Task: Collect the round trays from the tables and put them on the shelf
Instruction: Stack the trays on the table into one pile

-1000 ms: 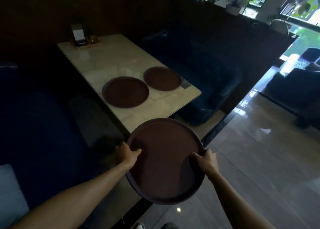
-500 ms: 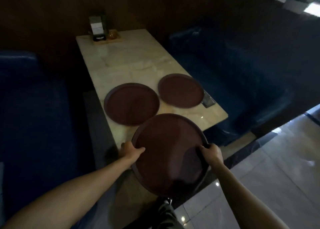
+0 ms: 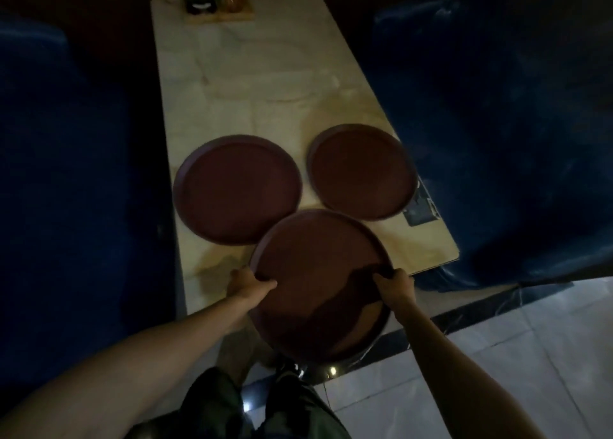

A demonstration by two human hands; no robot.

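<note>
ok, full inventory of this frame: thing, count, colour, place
held tray: 1, dark reddish-brown, over the table's near end, gripped on both sides
trays on table: 2, same colour, left one, right one
table: 1, pale marble-look, centre
condiment stand: 1, wooden base, far end of table
small dark item: 1, near right table edge, cannot tell what
booth seats: 2, dark blue, left and right
floor: pale glossy tiles, lower right
left hand: on tray's left rim
right hand: on tray's right rim

brown trays (image 3: 237, 190), cream marbled table (image 3: 252, 84)
</note>
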